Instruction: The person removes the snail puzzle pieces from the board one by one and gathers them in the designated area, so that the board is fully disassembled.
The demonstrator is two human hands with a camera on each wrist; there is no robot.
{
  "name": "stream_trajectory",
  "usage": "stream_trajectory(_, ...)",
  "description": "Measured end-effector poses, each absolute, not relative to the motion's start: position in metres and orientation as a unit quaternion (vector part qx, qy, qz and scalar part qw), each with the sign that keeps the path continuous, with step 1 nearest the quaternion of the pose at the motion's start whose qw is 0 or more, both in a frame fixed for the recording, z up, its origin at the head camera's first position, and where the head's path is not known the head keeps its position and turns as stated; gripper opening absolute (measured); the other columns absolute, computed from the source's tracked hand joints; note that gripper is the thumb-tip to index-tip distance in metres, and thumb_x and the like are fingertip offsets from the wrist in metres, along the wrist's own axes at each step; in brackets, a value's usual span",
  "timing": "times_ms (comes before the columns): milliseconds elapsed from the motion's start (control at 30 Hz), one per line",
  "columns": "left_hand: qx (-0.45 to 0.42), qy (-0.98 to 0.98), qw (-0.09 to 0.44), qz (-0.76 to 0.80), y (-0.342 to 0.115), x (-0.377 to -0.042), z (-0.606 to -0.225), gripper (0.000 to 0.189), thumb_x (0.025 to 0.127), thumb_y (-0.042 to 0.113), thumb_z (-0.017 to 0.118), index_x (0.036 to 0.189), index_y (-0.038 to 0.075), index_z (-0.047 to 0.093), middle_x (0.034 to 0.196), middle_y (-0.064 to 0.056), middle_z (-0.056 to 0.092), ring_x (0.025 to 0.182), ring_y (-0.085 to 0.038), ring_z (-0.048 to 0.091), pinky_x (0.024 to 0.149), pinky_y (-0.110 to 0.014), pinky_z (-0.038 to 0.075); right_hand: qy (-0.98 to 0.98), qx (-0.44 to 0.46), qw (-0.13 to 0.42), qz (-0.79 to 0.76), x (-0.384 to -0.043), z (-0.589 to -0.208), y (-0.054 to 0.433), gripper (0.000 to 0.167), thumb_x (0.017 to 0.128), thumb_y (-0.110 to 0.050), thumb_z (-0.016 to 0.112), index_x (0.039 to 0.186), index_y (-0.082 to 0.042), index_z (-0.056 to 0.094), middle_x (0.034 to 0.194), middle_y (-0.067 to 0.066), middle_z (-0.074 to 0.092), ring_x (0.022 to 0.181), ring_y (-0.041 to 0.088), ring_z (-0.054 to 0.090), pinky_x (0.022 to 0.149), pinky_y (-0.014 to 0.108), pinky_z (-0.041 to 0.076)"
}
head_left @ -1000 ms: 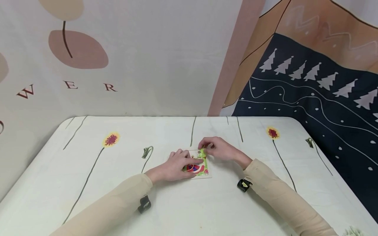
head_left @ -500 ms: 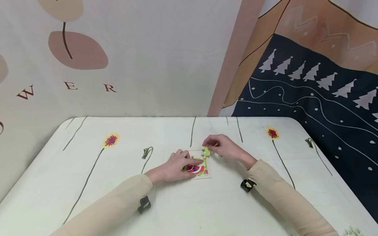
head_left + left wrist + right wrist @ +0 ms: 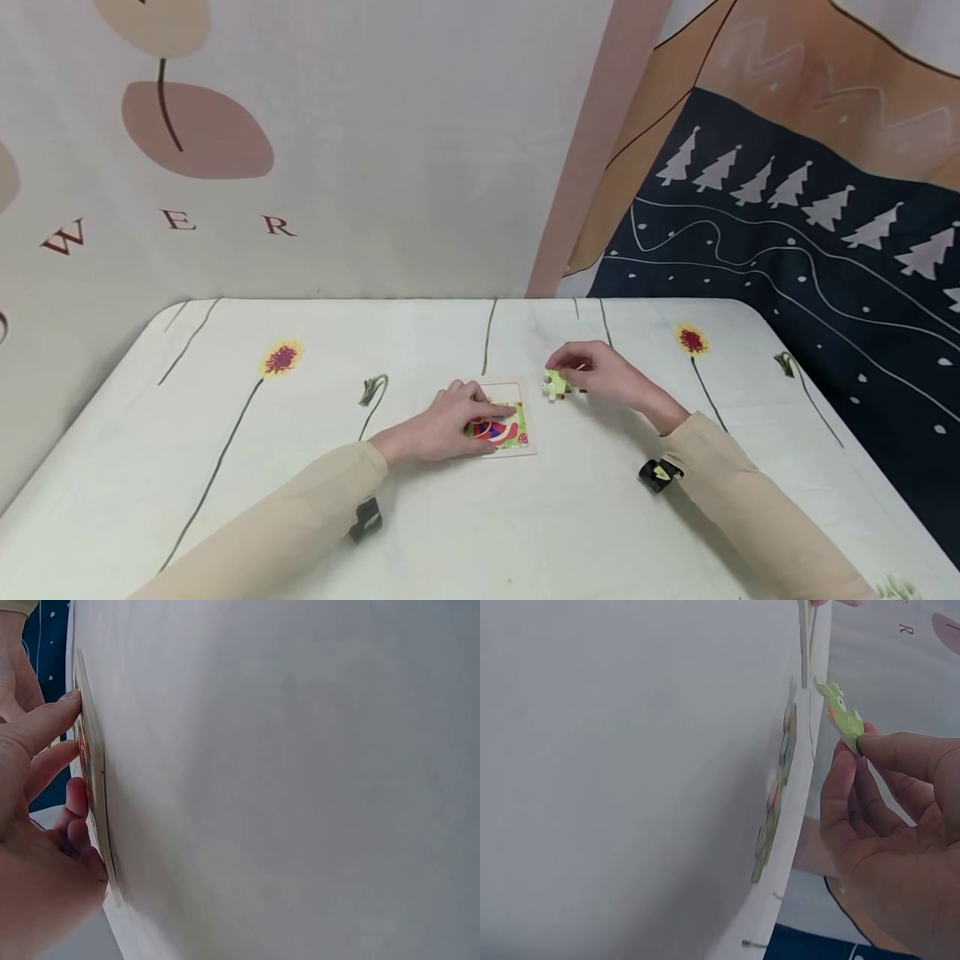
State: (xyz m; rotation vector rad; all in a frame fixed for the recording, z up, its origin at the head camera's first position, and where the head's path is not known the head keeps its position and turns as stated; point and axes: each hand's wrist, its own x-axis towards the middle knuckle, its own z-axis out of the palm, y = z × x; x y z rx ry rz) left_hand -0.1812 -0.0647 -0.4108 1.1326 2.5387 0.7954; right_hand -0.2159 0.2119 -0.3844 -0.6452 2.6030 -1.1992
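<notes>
A small square puzzle board (image 3: 512, 452) lies flat in the middle of the table, its lower part filled with red, blue and green picture pieces. My left hand (image 3: 448, 423) rests on its left side, thumb and fingers pressing the board and pieces, as the left wrist view also shows. To the right of the board, my right hand (image 3: 607, 375) pinches a green puzzle piece (image 3: 844, 716) with printed eyes between thumb and fingers. It is held above the table, apart from the board. The board's upper area (image 3: 502, 391) shows bare backing.
Several loose puzzle pieces (image 3: 774, 795) lie on the table below my right hand, mostly hidden in the head view. The white tablecloth (image 3: 480, 533) has printed flowers. A printed curtain (image 3: 412, 167) hangs along the table's far edge.
The right hand has lifted the green piece off the board's upper right corner and carried it right, over the loose pieces. The left hand stays in place.
</notes>
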Motion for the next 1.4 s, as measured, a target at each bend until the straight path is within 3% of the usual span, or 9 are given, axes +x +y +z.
stream_trajectory(233, 0.389, 0.866, 0.132, 0.284, -0.065, -0.183, -0.410, 0.052, 0.083, 0.024, 0.076, 0.133, 0.018, 0.062, 0.104, 0.002, 0.049, 0.092, -0.015, 0.039, 0.076, -0.033, 0.029, 0.885, -0.203, 0.081, -0.411, -0.214, -0.385, 0.229, 0.016, 0.092, 0.002, 0.059, 0.105, 0.002, 0.069, 0.100, 0.010, 0.067, 0.090, 0.022, 0.058, 0.082, 0.038, 0.046)
stream_trajectory(567, 0.409, 0.863, 0.122, 0.271, -0.067, -0.183, -0.413, 0.053, 0.085, 0.026, 0.073, 0.136, 0.018, 0.058, 0.104, 0.003, 0.047, 0.093, -0.015, 0.039, 0.077, -0.032, 0.029, 0.894, -0.176, 0.073, -0.406, -0.212, -0.386, 0.250, 0.017, 0.092, 0.003, 0.058, 0.104, 0.000, 0.069, 0.099, 0.008, 0.067, 0.090, 0.020, 0.059, 0.080, 0.032, 0.046)
stream_trajectory(1000, 0.420, 0.861, 0.119, 0.261, -0.069, -0.181, -0.414, 0.053, 0.089, 0.027, 0.070, 0.139, 0.018, 0.055, 0.101, 0.003, 0.044, 0.092, -0.015, 0.037, 0.075, -0.032, 0.028, 0.900, -0.167, 0.077, -0.396, -0.210, -0.381, 0.271, 0.019, 0.092, 0.003, 0.056, 0.106, 0.000, 0.069, 0.102, 0.009, 0.067, 0.093, 0.023, 0.058, 0.084, 0.037, 0.045)
stream_trajectory(1400, 0.417, 0.862, 0.121, 0.263, -0.069, -0.180, -0.414, 0.053, 0.089, 0.026, 0.069, 0.140, 0.018, 0.054, 0.104, 0.003, 0.045, 0.095, -0.015, 0.038, 0.078, -0.033, 0.029, 0.898, -0.147, 0.075, -0.407, -0.208, -0.383, 0.288, 0.020, 0.092, 0.002, 0.058, 0.108, 0.002, 0.069, 0.107, 0.013, 0.067, 0.095, 0.024, 0.058, 0.082, 0.024, 0.045)
